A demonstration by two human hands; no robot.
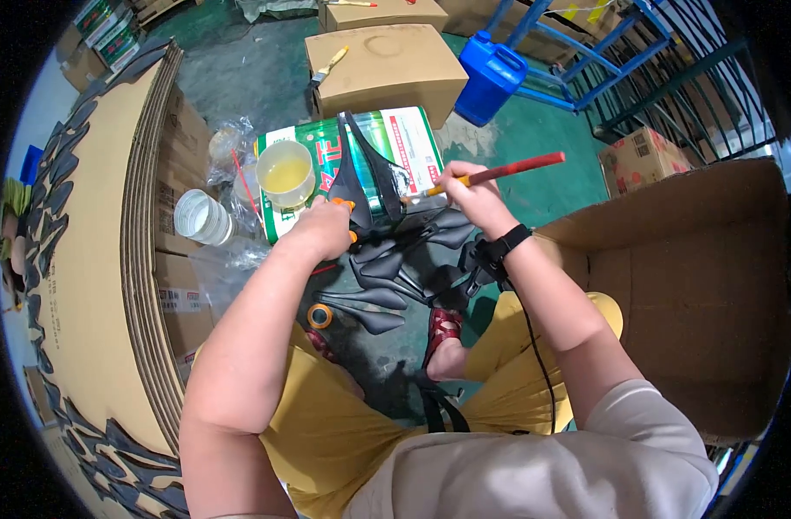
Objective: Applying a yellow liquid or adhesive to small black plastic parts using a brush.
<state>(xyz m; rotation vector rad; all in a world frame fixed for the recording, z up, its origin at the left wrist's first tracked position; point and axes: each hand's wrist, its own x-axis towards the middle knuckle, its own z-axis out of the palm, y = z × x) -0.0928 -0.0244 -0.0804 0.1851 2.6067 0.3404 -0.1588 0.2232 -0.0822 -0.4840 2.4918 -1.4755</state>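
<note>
In my right hand (478, 201) is a paintbrush (516, 167) with a red and yellow handle, its tip down by a black saddle-shaped piece (378, 164). My left hand (320, 229) is closed at the near end of this piece, with orange coverings on its fingertips. The piece lies over a green and white printed box or can (318, 131), its long dark arms pointing away from me. Also on that surface stands a translucent cup (286, 173) of yellowish liquid, left of the piece. Several more black saddle-shaped pieces (382, 268) lie on the floor below my hands.
Stacked cardboard sheets (110, 216) bearing black pieces stand at my left, near stacked clear cups (203, 216). A large open carton (689, 285) stands at my right. Ahead are a closed carton (395, 65) with another brush (330, 65) and a blue jerrycan (491, 78). Orange tape (319, 317) lies by my foot.
</note>
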